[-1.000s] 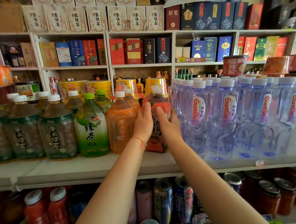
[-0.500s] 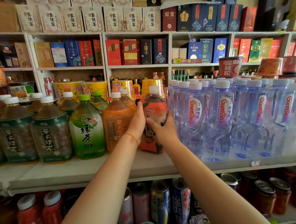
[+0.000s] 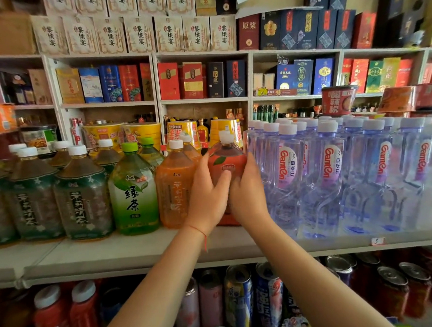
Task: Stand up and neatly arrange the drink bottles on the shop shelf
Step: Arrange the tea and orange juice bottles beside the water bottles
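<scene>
Shop shelf (image 3: pixel 129 254), both hands (image 3: pixel 207 196) (image 3: pixel 247 196) gripping reddish-drink bottle (image 3: pixel 226 160)

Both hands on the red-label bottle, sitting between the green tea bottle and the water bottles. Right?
Not quite. The head view shows both hands, left hand and right hand, on the red-label bottle, but its left neighbour is the orange tea bottle, not the green tea bottle. The water bottles are on its right.

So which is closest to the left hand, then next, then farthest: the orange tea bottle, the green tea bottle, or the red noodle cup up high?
From the left hand:
1. Orange tea bottle, touching its left side.
2. Green tea bottle, farther left.
3. Red noodle cup, up on the right.
</scene>
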